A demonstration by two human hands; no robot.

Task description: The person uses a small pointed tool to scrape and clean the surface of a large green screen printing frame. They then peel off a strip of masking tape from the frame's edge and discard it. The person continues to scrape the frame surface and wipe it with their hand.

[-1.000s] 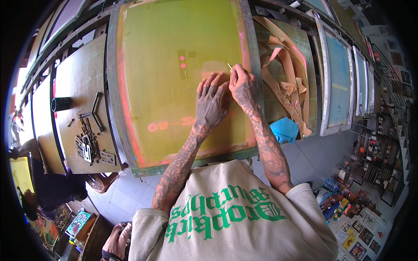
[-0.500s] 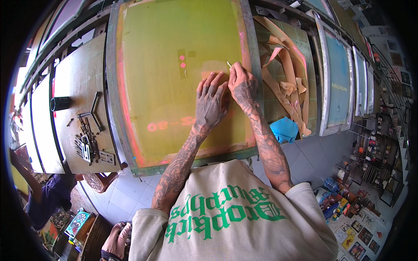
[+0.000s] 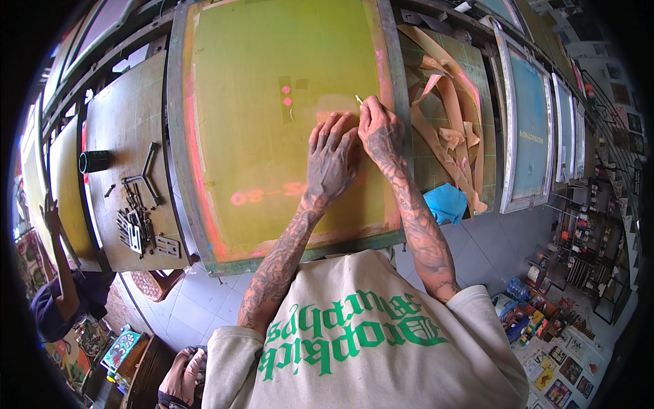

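A yellow-green mesh screen [image 3: 245,157] in a frame lies before me, with pink markings and edge tape. My left hand [image 3: 330,153] rests palm down on it, fingers slightly bent and apart, holding nothing visible, over the lower part of a faint orange patch [image 3: 325,117]. Just right of it, my right hand [image 3: 378,129] pinches a small thin white item [image 3: 358,99] at the screen's right side; whether it is a tool or a strip I cannot tell. Two pink dots [image 3: 286,95] sit left of my fingers.
To the left, a board [image 3: 129,102] holds a black cylinder [image 3: 94,161] and metal tools [image 3: 139,232]. A co-worker [image 3: 68,293] reaches toward a yellow panel. To the right are tangled tape strips [image 3: 449,140], a blue crumpled item [image 3: 444,203] and upright screens [image 3: 524,129].
My right hand and the white item have shifted very slightly up the screen. My left hand stays in place. The co-worker's arm at the left has swung upward.
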